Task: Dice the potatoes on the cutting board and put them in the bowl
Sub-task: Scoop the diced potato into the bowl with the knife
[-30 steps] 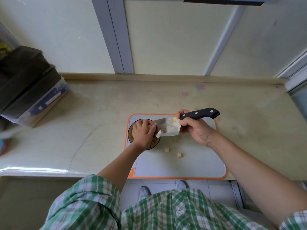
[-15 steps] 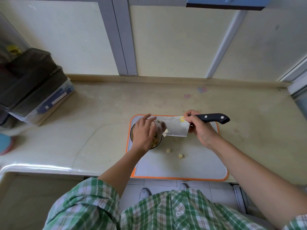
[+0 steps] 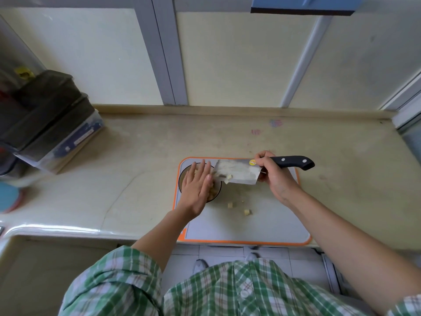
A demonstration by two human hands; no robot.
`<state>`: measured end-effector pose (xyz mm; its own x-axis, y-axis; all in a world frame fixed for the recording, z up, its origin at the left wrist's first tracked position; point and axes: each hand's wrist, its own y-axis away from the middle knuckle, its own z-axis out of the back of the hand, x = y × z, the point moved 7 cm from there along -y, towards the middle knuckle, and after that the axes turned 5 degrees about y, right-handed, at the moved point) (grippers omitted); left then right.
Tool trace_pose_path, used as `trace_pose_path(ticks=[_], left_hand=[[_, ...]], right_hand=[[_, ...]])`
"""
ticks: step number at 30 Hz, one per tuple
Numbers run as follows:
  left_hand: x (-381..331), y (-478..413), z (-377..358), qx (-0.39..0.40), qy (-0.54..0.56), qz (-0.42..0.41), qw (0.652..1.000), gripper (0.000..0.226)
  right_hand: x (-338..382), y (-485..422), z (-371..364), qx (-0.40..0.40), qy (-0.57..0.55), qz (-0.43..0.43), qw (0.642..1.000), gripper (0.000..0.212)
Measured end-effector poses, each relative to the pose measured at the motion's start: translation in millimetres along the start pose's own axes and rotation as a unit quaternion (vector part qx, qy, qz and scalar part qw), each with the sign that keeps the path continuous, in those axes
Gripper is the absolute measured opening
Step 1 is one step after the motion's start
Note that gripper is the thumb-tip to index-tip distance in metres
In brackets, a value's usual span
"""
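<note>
Opening out from the loose fist it made a second ago, the left hand (image 3: pixel 196 190) now lies with fingers straight and together over the bowl (image 3: pixel 180 179), its thumb side against the knife (image 3: pixel 239 173). It holds nothing that can be seen. The right hand (image 3: pixel 275 179) is clamped round the front of the black handle, just behind the blade, as it was a second ago. The blade is held flat and tilted over the bowl's right rim.

The change reads as a scrape just finished: the fingers have swept along the blade and pushed its load down. Pale dice (image 3: pixel 213 193) show in the bowl beside the palm, though the hand hides most of them. One cube (image 3: pixel 228 177) clings to the blade's lower edge, and a pale smear of potato remains near its tip.

The bowl sits on the far left corner of the board (image 3: pixel 262 226). Two strays (image 3: pixel 230 205) lie on the board just right of the bowl, apart from each other and in the same places as before. No uncut potato is visible on the board.

Judging from this, the dicing is probably over and the transfer nearly so. What seems left is to knock off the clinging cube and gather the two strays into the bowl.
</note>
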<state>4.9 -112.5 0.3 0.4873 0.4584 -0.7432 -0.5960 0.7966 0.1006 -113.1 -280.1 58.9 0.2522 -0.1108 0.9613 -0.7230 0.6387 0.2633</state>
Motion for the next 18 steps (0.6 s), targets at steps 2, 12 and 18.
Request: trace_pose_path(ticks=[2, 12, 18], left_hand=[[-20.4, 3.3, 1.8, -0.012, 0.029, -0.072, 0.997, 0.057], [-6.1, 14.6, -10.4, -0.003, -0.025, -0.055, 0.998, 0.064], [11.9, 13.7, 1.5, -0.030, -0.107, 0.037, 0.993, 0.078]], right_hand=[[-2.4, 0.1, -3.7, -0.005, 0.006, -0.002, 1.000, 0.007], [-0.3, 4.5, -10.8, -0.020, -0.029, 0.020, 0.999, 0.012], [-1.2, 10.4, -1.3, -0.033, -0.043, 0.028, 0.998, 0.006]])
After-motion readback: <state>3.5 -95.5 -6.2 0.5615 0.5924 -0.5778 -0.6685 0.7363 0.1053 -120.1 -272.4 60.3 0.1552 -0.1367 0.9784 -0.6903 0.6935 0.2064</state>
